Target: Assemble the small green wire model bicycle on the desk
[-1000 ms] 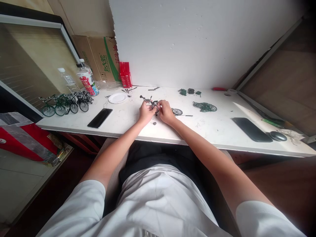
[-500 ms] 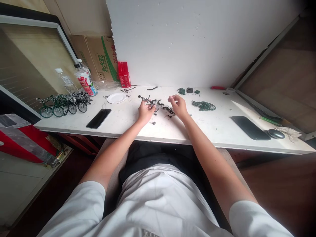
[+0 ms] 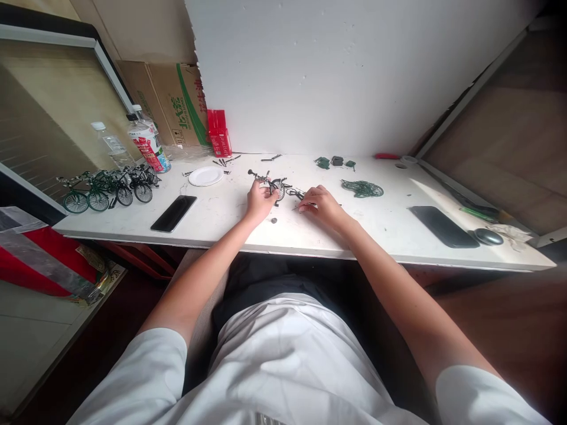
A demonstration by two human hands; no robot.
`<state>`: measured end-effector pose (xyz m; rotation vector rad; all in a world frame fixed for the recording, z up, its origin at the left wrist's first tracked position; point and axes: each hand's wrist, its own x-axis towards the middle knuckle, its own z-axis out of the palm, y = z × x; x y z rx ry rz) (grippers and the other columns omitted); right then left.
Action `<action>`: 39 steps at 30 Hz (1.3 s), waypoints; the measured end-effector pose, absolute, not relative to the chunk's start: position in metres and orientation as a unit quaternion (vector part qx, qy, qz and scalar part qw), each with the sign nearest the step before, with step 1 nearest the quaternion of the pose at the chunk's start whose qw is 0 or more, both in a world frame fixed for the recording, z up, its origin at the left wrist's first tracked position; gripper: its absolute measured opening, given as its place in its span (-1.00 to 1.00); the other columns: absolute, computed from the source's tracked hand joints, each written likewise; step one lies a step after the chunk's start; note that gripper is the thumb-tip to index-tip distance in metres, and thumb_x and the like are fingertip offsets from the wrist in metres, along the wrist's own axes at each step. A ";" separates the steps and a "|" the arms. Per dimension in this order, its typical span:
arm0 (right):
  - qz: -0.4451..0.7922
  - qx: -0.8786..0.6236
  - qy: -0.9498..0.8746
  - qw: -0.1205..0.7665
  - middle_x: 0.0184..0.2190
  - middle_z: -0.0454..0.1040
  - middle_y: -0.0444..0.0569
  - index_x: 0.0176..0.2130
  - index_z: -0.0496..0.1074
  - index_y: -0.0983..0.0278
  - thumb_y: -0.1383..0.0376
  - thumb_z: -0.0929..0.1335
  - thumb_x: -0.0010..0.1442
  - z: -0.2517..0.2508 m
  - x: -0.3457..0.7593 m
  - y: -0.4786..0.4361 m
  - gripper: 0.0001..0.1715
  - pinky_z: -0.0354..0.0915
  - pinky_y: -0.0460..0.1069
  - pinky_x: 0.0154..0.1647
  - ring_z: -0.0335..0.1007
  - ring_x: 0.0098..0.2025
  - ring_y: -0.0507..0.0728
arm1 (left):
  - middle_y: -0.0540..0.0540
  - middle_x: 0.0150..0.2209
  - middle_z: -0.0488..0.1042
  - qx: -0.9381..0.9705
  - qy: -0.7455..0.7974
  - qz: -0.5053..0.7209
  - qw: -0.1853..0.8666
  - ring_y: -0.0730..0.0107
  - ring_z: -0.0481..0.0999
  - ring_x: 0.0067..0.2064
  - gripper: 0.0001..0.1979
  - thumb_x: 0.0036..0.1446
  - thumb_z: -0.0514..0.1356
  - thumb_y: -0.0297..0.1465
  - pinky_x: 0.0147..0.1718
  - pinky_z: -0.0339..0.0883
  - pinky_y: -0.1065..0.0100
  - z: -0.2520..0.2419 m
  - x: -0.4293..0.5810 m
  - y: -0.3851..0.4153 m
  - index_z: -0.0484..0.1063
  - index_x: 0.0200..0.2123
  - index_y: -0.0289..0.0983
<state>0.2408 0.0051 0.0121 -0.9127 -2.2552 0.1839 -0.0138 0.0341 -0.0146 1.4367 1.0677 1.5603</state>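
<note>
My left hand (image 3: 259, 203) is closed around a small black model bicycle (image 3: 279, 189), held just over the table with a spoked wheel showing past the fingertips. To its right, my right hand (image 3: 324, 205) rests low at the tabletop. Its thumb and fingers are pinched together among loose small black parts (image 3: 294, 192); whatever is between them is too small to make out. A little round dark piece (image 3: 273, 221) lies in front of the left hand.
Finished-looking model bicycles (image 3: 106, 189) stand at the left near bottles (image 3: 149, 144) and a phone (image 3: 173, 213). A white plate (image 3: 206, 176) sits behind. Green parts (image 3: 362, 188) lie right of my hands, with a dark flat pad (image 3: 443, 226) and a mouse (image 3: 488, 236) farther right.
My right hand has come down from its raised position to the small parts on the table. The left hand keeps hold of the model bicycle. The view has shifted slightly.
</note>
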 end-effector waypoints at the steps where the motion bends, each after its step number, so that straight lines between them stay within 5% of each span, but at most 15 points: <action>1: 0.074 -0.348 -0.872 0.337 -0.20 0.64 0.15 -0.25 0.74 0.13 0.16 0.47 0.38 0.012 0.244 0.006 -0.78 0.36 0.30 -0.03 0.38 -0.11 0.38 | -0.14 -0.16 0.69 0.564 0.417 0.606 0.375 0.25 0.74 -0.19 -0.47 0.16 0.47 -0.32 -0.26 0.59 0.33 -0.015 -0.014 0.034 0.41 0.15 -0.20; 11: 0.025 -0.351 -0.891 0.288 -0.14 0.61 0.20 -0.23 0.69 0.21 0.35 0.42 0.37 0.008 0.237 0.002 -0.81 0.39 0.29 -0.02 0.36 -0.06 0.40 | -0.09 -0.24 0.67 0.570 0.413 0.595 0.388 0.27 0.73 -0.25 -0.48 0.11 0.49 -0.34 -0.31 0.54 0.35 -0.012 -0.012 0.030 0.42 0.10 -0.19; 18: -0.080 -0.393 -0.885 0.236 -0.13 0.56 0.27 -0.25 0.51 0.23 0.29 0.36 0.48 0.005 0.218 -0.009 -0.79 0.37 0.31 -0.04 0.35 -0.02 0.45 | -0.12 -0.20 0.69 0.580 0.420 0.580 0.388 0.26 0.73 -0.21 -0.46 0.11 0.49 -0.29 -0.28 0.53 0.36 -0.014 -0.014 0.030 0.42 0.11 -0.20; 24: 0.023 -0.402 -0.856 0.323 -0.13 0.58 0.18 -0.16 0.39 0.19 0.34 0.27 0.50 0.009 0.211 -0.015 -0.86 0.35 0.21 -0.10 0.45 -0.09 0.35 | -0.13 -0.22 0.69 0.588 0.411 0.572 0.397 0.22 0.74 -0.19 -0.41 0.04 0.56 -0.29 -0.15 0.62 0.25 -0.010 -0.014 0.025 0.43 0.09 -0.20; 30: 0.218 -0.410 -0.764 0.448 -0.38 0.59 -0.05 -0.11 0.30 0.14 0.02 0.19 0.60 0.011 0.196 -0.023 -0.69 0.32 0.12 -0.24 0.44 -0.41 0.19 | -0.15 -0.18 0.72 0.615 0.382 0.553 0.412 0.20 0.77 -0.21 -0.44 0.09 0.55 -0.27 -0.12 0.67 0.21 -0.002 -0.004 0.012 0.43 0.08 -0.19; 39: 0.228 -0.393 -0.734 0.505 -0.38 0.53 -0.06 -0.14 0.27 0.10 -0.25 0.18 0.55 -0.003 0.189 -0.018 -0.47 0.36 0.13 -0.22 0.45 -0.37 0.19 | -0.20 -0.15 0.72 0.590 0.365 0.581 0.425 0.17 0.78 -0.10 -0.42 0.10 0.54 -0.27 -0.01 0.67 0.14 -0.006 0.014 0.000 0.41 0.10 -0.23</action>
